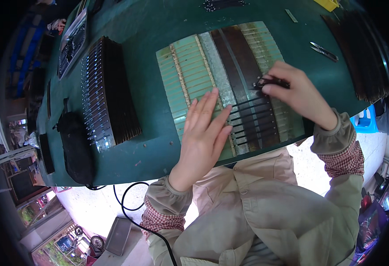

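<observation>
A green ribbed board [170, 80] lies tilted on the table, with a broad dark brown band [238, 48] and a narrow grey strip running along it. Several thin black strips [250, 124] lie side by side across the band's near part. My left hand [199, 137] rests flat on the board with fingers stretched, its fingertips beside the left ends of these strips. Over the band's right edge, my right hand [296, 88] pinches a small bunch of dark strips [274, 82] with shiny ends; the fingers partly hide it.
Left of the board stands a row of dark strips with metal studs [114, 88], beside a black pouch [75, 148]. Snips [325, 51] lie at the right, near another dark bundle [360, 57]. A metal tray [84, 40] sits far left. A black cable [123, 201] hangs below the table edge.
</observation>
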Action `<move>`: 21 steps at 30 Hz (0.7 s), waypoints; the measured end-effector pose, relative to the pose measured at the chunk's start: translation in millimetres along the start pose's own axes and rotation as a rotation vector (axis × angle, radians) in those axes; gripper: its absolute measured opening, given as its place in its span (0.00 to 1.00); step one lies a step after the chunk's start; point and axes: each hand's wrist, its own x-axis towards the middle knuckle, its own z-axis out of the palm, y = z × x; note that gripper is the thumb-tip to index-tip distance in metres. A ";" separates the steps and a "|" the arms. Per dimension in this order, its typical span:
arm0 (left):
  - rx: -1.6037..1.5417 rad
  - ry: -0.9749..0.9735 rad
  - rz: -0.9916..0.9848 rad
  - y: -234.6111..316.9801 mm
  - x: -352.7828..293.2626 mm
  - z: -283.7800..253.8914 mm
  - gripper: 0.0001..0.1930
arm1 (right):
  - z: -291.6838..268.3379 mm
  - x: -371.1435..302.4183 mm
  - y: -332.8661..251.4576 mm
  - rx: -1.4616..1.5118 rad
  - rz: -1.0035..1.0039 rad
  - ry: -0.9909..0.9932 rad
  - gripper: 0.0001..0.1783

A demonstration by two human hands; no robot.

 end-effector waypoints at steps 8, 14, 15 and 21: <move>-0.812 0.154 -0.341 11.5 18.4 5.5 0.07 | 9.1 7.4 -28.7 0.399 0.050 -0.279 0.06; -0.695 0.231 -0.324 2.3 13.5 8.5 0.05 | 6.0 8.9 -21.1 0.432 0.133 -0.305 0.06; -0.655 0.229 -0.302 0.8 13.5 9.1 0.05 | 5.5 9.3 -18.4 0.428 0.134 -0.293 0.06; -0.632 0.250 -0.316 6.6 19.9 9.3 0.04 | 10.0 11.7 -20.5 0.362 0.080 -0.292 0.06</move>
